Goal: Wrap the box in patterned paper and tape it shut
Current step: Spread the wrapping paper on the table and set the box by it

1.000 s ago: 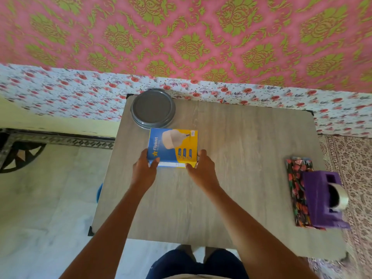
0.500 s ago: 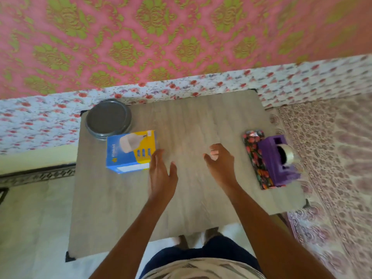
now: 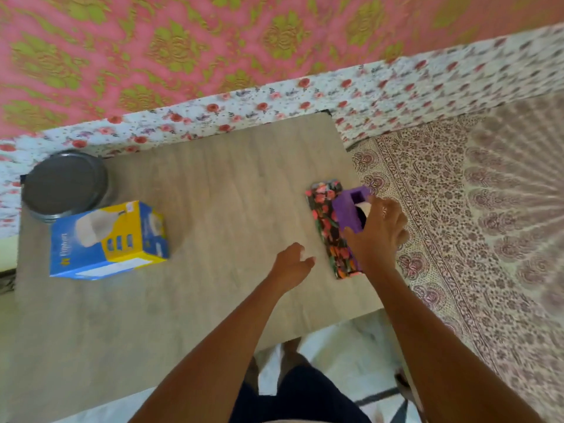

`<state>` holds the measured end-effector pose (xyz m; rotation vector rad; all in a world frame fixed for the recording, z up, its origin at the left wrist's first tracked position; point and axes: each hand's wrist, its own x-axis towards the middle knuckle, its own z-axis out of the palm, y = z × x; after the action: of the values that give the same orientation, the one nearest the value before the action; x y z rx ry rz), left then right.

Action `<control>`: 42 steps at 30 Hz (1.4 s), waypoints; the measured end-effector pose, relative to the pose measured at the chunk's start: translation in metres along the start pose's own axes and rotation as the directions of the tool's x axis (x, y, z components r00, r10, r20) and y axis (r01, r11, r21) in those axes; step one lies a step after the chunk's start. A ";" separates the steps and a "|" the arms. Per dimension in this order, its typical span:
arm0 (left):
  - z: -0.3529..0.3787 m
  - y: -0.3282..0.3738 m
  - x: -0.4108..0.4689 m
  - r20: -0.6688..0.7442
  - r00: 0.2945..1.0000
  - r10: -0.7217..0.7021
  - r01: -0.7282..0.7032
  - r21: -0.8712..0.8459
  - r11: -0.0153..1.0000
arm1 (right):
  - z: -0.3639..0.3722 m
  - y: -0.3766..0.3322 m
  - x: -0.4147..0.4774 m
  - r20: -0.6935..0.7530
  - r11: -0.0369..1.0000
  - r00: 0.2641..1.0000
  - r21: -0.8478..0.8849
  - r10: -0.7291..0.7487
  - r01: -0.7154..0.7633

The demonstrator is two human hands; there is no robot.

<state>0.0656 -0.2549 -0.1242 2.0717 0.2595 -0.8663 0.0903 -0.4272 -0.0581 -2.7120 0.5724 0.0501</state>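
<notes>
Grey wood-grain table (image 3: 213, 184) fills mid-frame. Blue-and-yellow box (image 3: 106, 239) lies at left, just below a round grey tin (image 3: 64, 184). Folded flowered paper (image 3: 325, 221) sits at right edge, purple tape dispenser (image 3: 348, 209) on top. Right hand (image 3: 377, 233) grips the tape dispenser. Left hand (image 3: 293, 264) is above bare tabletop, fingers loosely curled, holding nothing. Pink-green wall (image 3: 213, 41) behind; printed rug (image 3: 473, 209) at right.

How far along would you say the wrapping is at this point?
Barely begun. Nothing is wrapped: the box sits bare on the table. In hand: the right hand grips the purple tape dispenser resting on the folded patterned paper; the left hand holds nothing. Left: unfolding, wrapping, taping.
</notes>
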 end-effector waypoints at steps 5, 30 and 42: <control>0.028 0.036 0.043 -0.036 0.983 -0.180 0.166 -0.238 0.957 | 0.010 0.031 0.035 0.191 0.990 0.980 0.110 0.062 -0.084; -0.005 -0.003 0.024 -0.322 0.924 -0.206 0.187 -0.087 0.978 | 0.009 0.050 0.048 0.254 0.982 0.967 0.182 -0.005 -0.043; -0.034 -0.028 -0.013 -0.475 0.862 -0.175 0.137 -0.114 0.984 | 0.016 0.003 0.031 0.022 0.949 0.959 -0.140 -0.281 0.282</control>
<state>0.0596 -0.2093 -0.1195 2.1900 0.7299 -0.4014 0.1182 -0.4360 -0.0770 -2.9044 0.1811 0.0190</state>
